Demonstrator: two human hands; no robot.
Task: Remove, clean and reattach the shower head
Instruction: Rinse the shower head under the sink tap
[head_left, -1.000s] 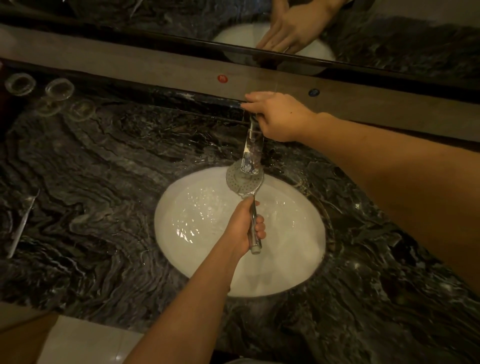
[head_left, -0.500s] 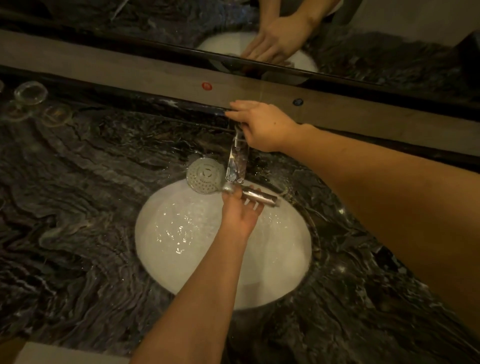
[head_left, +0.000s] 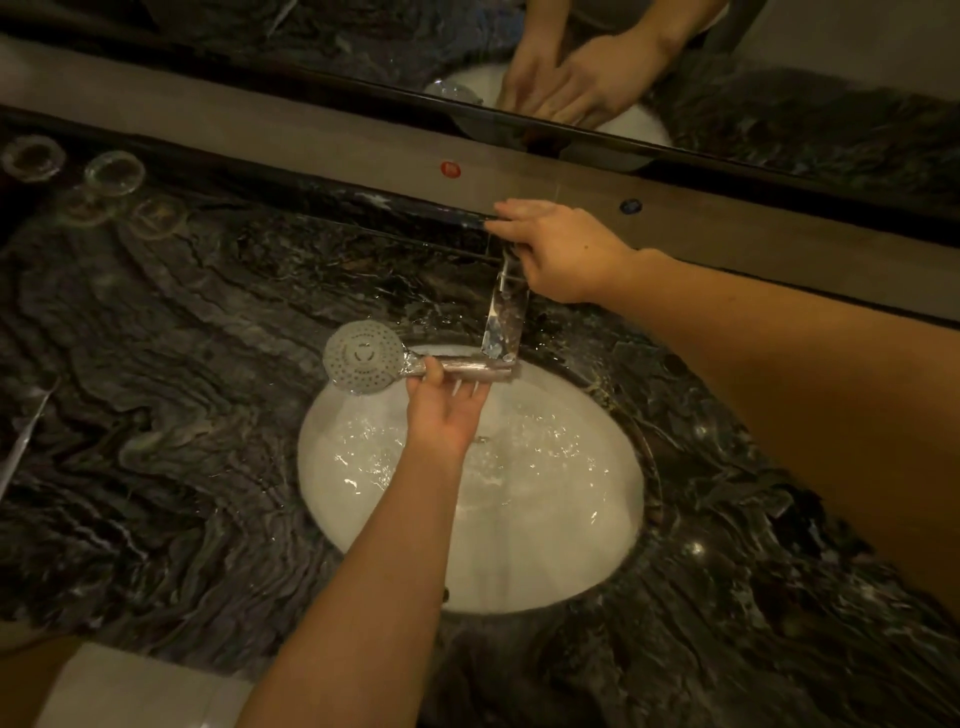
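Lying horizontally over the far rim of the white basin, the shower head is held by its handle in the left hand, fingers curled around the chrome stem from below. Its perforated face is turned upward, left of the faucet spout. The handle's free end is seen right under the spout's tip. The right hand is laid on the faucet top behind the basin, fingers extended and flat. Dark marbled counter surrounds the basin.
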